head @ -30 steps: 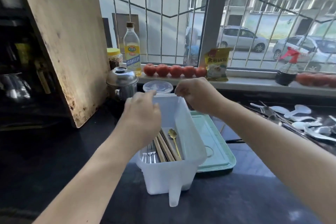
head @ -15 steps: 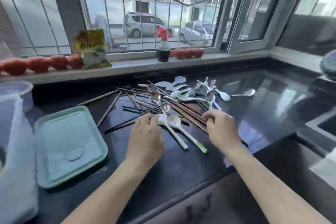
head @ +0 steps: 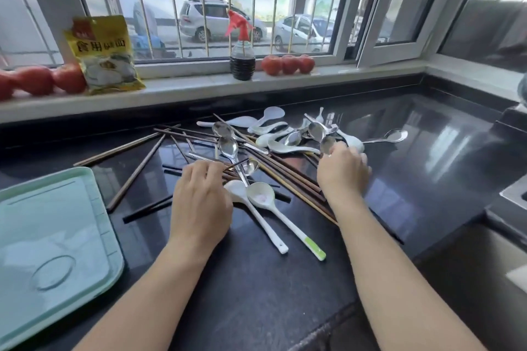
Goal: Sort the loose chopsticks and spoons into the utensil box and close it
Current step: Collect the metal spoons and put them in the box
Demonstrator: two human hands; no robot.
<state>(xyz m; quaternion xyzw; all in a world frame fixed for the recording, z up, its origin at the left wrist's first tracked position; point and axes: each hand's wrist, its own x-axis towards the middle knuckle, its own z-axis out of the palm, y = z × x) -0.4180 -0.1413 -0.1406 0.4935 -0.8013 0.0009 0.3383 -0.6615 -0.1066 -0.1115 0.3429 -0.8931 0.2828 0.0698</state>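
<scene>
Loose brown and black chopsticks (head: 288,179) lie criss-crossed on the black counter (head: 256,293), mixed with metal spoons (head: 228,148) and white ceramic spoons (head: 268,117). Two long white spoons (head: 261,194) lie nearest me. My left hand (head: 199,202) rests on the near side of the pile, its fingertips pinched on a thin dark chopstick (head: 238,164). My right hand (head: 342,174) is curled over the chopstick ends, fingertips against a metal spoon (head: 328,144); its grip is blurred. The pale green box lid (head: 57,236) lies flat at the left. The box itself is out of view.
On the windowsill stand a yellow packet (head: 105,54), a red-topped spray bottle (head: 241,60) and rows of tomatoes (head: 288,64). A sink edge (head: 513,196) shows at the right. One metal spoon (head: 395,135) lies apart toward the right.
My view swung right from the white utensil box to the loose pile. Both hands left the box and came down on the pile; the right hand then shifted farther back toward the spoons.
</scene>
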